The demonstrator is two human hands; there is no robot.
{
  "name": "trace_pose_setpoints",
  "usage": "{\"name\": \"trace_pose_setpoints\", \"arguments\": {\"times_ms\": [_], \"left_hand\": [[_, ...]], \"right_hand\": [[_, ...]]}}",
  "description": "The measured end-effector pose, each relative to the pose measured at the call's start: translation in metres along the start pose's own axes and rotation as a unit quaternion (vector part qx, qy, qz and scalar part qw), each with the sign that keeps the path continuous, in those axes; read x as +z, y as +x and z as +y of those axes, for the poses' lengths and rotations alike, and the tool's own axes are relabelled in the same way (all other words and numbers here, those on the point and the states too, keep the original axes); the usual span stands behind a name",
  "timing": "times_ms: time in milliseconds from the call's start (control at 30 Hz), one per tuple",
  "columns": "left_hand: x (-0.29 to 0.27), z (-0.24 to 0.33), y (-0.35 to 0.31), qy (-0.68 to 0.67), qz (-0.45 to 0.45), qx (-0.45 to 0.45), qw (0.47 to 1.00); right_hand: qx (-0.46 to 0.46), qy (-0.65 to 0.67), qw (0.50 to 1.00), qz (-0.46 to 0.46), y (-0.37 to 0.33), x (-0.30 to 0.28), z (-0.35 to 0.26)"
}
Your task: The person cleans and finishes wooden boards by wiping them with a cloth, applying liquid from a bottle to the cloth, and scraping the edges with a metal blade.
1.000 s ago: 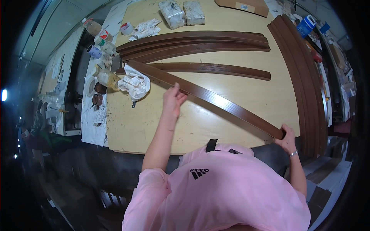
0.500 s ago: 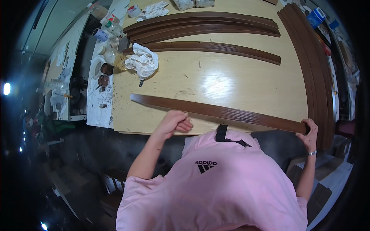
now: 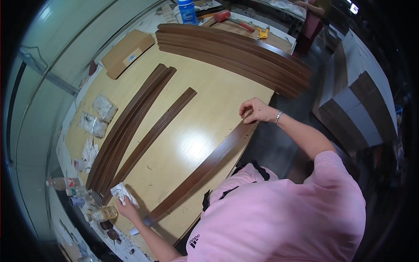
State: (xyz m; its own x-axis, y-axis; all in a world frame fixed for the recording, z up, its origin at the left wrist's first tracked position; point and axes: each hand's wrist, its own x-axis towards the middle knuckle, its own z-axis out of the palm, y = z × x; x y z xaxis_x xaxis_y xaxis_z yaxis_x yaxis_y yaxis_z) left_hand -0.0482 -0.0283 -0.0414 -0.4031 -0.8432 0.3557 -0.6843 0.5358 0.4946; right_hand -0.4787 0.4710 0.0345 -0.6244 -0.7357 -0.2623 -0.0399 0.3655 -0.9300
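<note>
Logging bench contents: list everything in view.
front strip: 1, brown, foreground
middle strip: 1, brown, mid-table
strip bundle: 1, brown, left
strip stack: 1, brown, top
table: 1, yellowish, centre
carton: 1, tan, left
blocks: 2, whitish, left
bottles: 3, clear, left
cup: 1, purplish, left
clutter: several, mixed, left
container: 1, blue, top
mallet: 1, red, top
tool: 1, yellow, top
panel stack: 1, white-brown, right
co-worker: 1, reddish garment, background
cloth: 1, white, lower left
left hand: 1, bare, gripping cloth
right hand: 1, bare, front strip's end
shirt: 1, pink, bottom

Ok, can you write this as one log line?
left hand: holding white cloth | right hand: at end of brown wood-grain strip
</note>
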Motion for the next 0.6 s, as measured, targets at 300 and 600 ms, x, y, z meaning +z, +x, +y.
{"name": "trace_pose_setpoints", "arguments": {"times_ms": [300, 600], "left_hand": [[0.030, 0.360, -0.065, -0.339, -0.358, 0.223, 0.841], [0.091, 0.367, -0.133, -0.079, -0.376, 0.454, 0.804]], "right_hand": [[0.069, 0.644, 0.747, 0.151, 0.012, 0.072, 0.045], [0.105, 0.710, 0.684, 0.127, 0.032, 0.075, 0.040]]}}
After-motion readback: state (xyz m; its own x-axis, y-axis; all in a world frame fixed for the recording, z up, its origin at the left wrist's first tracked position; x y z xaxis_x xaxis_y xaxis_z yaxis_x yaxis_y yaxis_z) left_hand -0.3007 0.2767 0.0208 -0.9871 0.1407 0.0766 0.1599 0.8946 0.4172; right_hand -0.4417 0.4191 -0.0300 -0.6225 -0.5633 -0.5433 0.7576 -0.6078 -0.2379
